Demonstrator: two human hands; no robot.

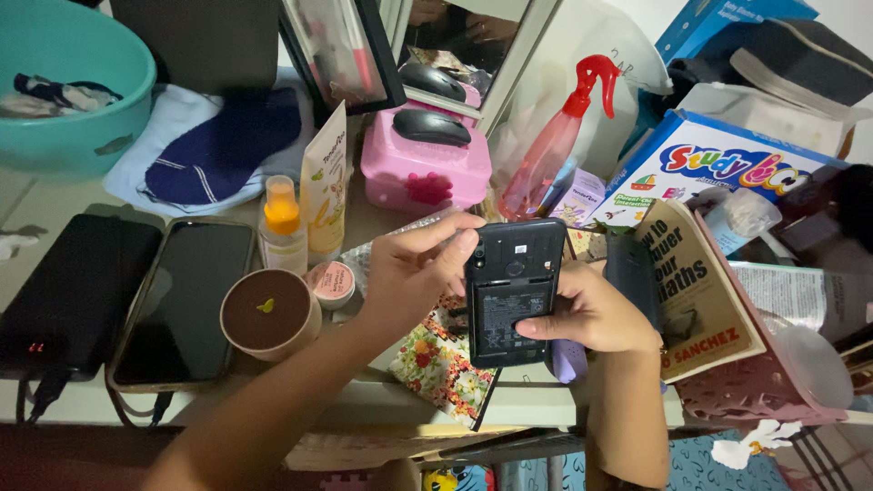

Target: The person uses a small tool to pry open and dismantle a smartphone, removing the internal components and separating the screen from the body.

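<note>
Phone (512,291) with its back cover off, battery showing, is held upright above the cluttered desk (536,400), between both hands. Her left hand (414,273) pinches the upper left edge, fingers curled over the top corner. Right hand (596,314) grips the right side from behind, thumb pressed flat on the battery. Just left sit a round brown-topped cup (270,314) and a dark smartphone (186,305); a pink box (425,168) stands behind.

black phone (512,291), pink box (425,170), teal basin (77,136)
</note>
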